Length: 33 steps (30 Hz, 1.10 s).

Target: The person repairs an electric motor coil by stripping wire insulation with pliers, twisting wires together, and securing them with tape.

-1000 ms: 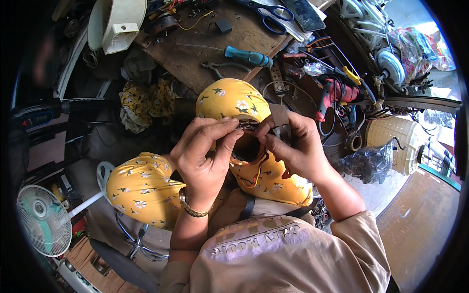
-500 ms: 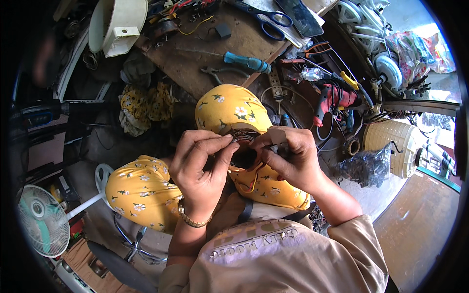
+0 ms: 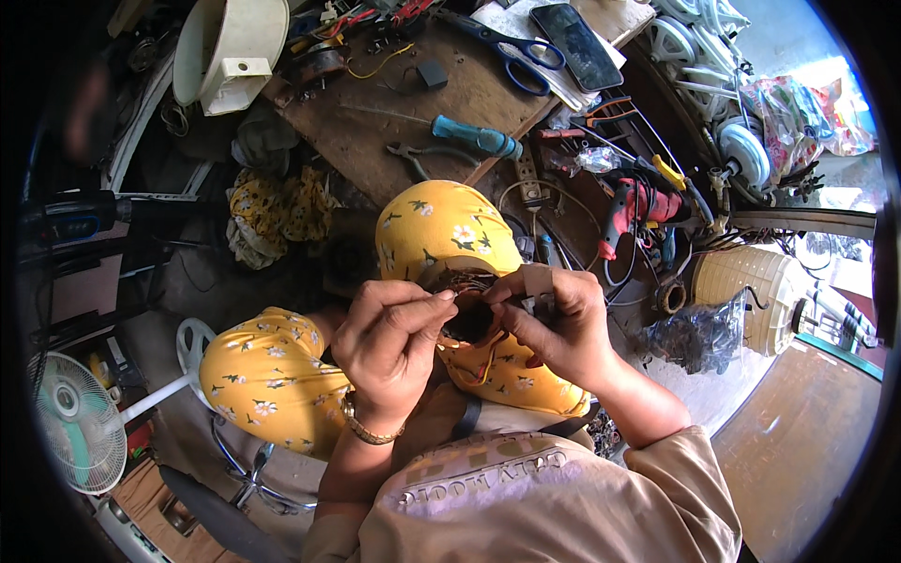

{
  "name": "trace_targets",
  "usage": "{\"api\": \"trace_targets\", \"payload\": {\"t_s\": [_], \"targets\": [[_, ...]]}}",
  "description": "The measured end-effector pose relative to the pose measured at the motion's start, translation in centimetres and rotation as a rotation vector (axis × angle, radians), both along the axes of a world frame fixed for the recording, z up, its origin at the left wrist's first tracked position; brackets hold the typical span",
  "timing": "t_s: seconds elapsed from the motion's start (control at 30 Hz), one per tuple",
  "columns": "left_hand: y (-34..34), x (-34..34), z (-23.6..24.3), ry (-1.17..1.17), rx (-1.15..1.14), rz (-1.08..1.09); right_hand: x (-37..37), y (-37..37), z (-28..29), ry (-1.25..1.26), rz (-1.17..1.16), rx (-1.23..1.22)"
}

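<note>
A ring-shaped motor stator (image 3: 458,281) with dark copper-coloured windings rests on my lap, tilted so its round opening shows. My left hand (image 3: 387,330) is closed in a pinch at the stator's left edge. A tiny bright bit shows at its fingertips, too small to name. On the other side my right hand (image 3: 561,324) has thumb and forefinger bent against the windings. A small piece of tan paper (image 3: 538,279) sticks up between its fingers. Red and yellow lead wires (image 3: 489,364) hang from the stator's lower side over the yellow floral cloth (image 3: 516,380).
Ahead, a wooden board (image 3: 366,131) carries a blue-handled screwdriver (image 3: 477,137), pliers (image 3: 422,158), scissors (image 3: 521,56) and a phone (image 3: 577,45). A red power drill (image 3: 638,211) lies to the right among cables. A white fan (image 3: 80,422) stands at the left.
My hands and the stator sit slightly lower in the picture, as the whole view has shifted a little. The finger positions look nearly the same.
</note>
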<state>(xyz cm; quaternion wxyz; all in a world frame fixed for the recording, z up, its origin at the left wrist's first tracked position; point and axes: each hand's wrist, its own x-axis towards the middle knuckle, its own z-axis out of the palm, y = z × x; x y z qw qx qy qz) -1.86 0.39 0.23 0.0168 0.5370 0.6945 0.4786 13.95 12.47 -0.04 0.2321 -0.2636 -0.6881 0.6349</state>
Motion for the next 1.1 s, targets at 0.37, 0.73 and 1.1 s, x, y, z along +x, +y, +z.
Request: {"api": "trace_targets", "payload": {"t_s": [0.37,0.73,1.1], "targets": [[1.4,-1.9,1.8,-0.002,-0.136,-0.105,-0.7,-0.2,-0.6,0.023,-0.055,-0.013],[2.4,-2.0,0.8,-0.017,-0.088,-0.121,-0.7,-0.1,0.5,-0.026,-0.058,-0.186],[2.5,-1.1,0.5,-0.039,-0.068,-0.071,-1.0,-0.9,-0.5,0.067,-0.107,-0.158]]}}
